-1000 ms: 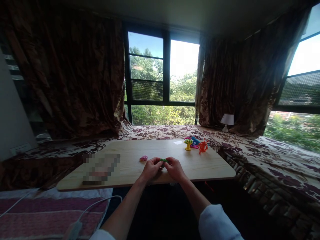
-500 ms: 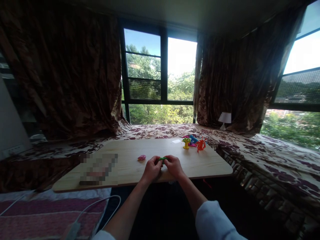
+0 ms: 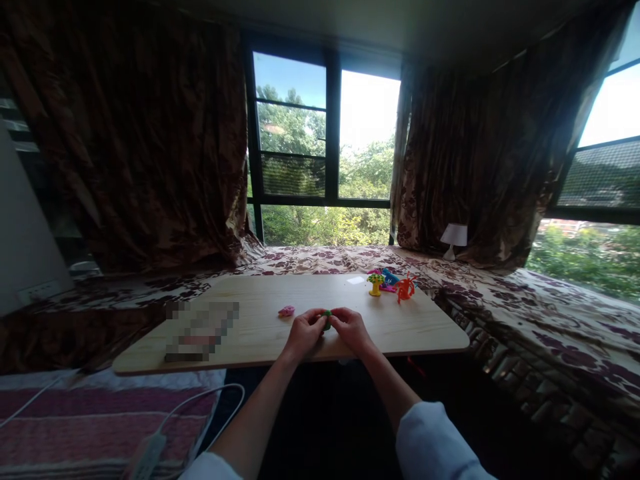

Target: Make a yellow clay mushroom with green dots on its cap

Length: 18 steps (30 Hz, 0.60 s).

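Our left grip (image 3: pixel 304 332) and right grip (image 3: pixel 352 329) pinch a green lump (image 3: pixel 327 321); a pink piece (image 3: pixel 286 311) lies at its ten o'clock.

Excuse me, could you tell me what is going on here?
A person holds a small green piece with both the left hand and the right hand at a wooden table. A pink lump lies beyond the left hand, to its left. A yellow toy and an orange toy are farther back, to the right.
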Available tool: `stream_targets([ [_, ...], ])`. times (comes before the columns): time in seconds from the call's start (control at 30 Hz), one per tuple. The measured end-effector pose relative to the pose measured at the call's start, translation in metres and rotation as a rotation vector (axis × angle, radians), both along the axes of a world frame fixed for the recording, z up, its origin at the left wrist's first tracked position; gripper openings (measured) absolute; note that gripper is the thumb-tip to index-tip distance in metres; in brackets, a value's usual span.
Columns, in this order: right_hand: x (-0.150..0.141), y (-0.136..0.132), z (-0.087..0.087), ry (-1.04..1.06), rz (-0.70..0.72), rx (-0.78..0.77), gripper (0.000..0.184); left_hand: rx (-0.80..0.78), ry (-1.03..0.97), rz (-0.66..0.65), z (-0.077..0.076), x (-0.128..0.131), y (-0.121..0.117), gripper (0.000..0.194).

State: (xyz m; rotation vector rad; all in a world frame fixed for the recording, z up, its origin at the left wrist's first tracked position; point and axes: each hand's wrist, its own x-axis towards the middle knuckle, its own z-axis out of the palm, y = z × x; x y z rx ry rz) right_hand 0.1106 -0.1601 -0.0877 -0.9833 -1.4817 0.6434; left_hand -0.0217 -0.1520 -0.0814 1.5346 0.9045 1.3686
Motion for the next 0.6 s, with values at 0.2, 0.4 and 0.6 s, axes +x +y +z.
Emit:
stream_targets([
  [0.2, -0.0009, 0.0032, -0.0062, -0.024, -0.101, -0.007, 0.012, 0.006, 0.001, 0.011, 0.0030, 0.0004, -0.0047, 0.019],
  [0.4, -0.0002, 0.0008, 0.0001, -0.001, -0.031, -0.029, 0.023, -0.055, -0.055, 0.026, 0.0016, 0.0001, -0.0012, 0.029],
  [0.6, -0.0008, -0.0003, -0.0002, 0.040, 0.000, -0.048, 0.019, -0.051, -0.075, 0.027, 0.0032, -0.0024, -0.0003, 0.029],
])
